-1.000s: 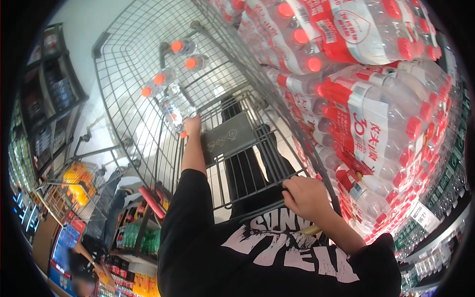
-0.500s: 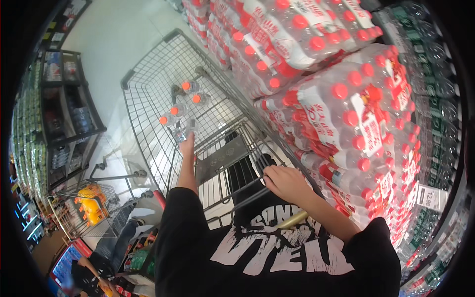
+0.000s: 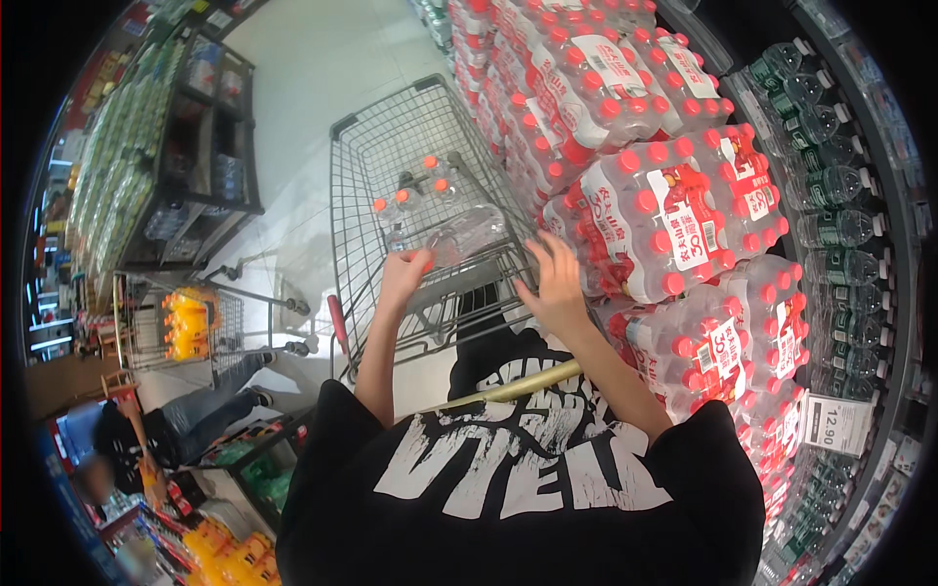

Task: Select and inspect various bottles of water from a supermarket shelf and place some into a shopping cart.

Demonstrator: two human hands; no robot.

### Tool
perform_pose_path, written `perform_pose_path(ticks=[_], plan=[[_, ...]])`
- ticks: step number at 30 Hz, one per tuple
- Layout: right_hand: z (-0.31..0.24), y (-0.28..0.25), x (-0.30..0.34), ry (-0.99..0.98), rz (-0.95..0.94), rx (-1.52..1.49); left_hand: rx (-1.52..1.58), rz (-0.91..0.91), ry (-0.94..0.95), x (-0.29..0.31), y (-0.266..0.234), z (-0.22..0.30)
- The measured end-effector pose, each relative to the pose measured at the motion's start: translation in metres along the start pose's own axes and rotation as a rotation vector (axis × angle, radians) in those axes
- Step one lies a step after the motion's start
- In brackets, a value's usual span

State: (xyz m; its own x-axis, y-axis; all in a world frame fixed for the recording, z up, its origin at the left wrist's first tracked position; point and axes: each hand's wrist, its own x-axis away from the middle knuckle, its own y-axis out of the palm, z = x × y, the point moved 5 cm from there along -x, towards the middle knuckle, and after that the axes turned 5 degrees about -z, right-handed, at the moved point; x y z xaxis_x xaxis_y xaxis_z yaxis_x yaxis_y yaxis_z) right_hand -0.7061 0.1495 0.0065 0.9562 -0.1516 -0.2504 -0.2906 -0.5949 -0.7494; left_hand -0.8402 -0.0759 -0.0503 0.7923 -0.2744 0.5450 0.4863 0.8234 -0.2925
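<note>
Grey wire makes up the shopping cart (image 3: 391,186) that stands on a pale, glossy shop floor (image 3: 322,59), in an aisle between shelving. Nearest, the person's black printed shirt (image 3: 528,469) fills the lower view, with a yellow strap (image 3: 518,386) across it.

Just beyond, the left hand (image 3: 403,273) has its fingers (image 3: 410,259) curled around the capped end of a clear plastic bottle (image 3: 464,232) with a red-orange cap, which lies tilted above the cart's near end. The right hand (image 3: 555,283) has its fingers (image 3: 547,252) spread and slack, just right of the bottle's far end; whether they touch it I cannot tell.

Past the fingers, inside the basket, three more bottles (image 3: 415,190) of the same kind lie loose, their caps pointing toward the far left. A red cart handle (image 3: 337,322) shows left of the left hand.

Right of the right hand, and close against the cart's side, rises a tall stack of shrink-wrapped water packs (image 3: 664,210) with red caps, crowding that side. Farther right, a shelf (image 3: 831,195) holds green-capped bottles and a price tag (image 3: 835,423).

Far left of the fingers, a second cart (image 3: 186,327) carries orange drink bottles, another person (image 3: 166,439) crouches nearby, and a dark shelf rack (image 3: 195,146) stands behind.
</note>
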Motion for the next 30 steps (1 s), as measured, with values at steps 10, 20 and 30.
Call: perform_pose_path(ticks=[10, 20, 30], plan=[[-0.016, -0.022, 0.006, -0.356, 0.015, -0.11, -0.059, -0.215, 0.219, 0.097, 0.026, 0.083], [-0.003, 0.005, 0.01, 0.035, -0.244, -1.149, 0.319, -0.1, 0.419, 0.109, 0.036, 0.101], [0.009, -0.002, 0.006, 0.289, -0.368, -1.899, 0.285, -0.265, 0.402, 0.089, 0.07, 0.083]])
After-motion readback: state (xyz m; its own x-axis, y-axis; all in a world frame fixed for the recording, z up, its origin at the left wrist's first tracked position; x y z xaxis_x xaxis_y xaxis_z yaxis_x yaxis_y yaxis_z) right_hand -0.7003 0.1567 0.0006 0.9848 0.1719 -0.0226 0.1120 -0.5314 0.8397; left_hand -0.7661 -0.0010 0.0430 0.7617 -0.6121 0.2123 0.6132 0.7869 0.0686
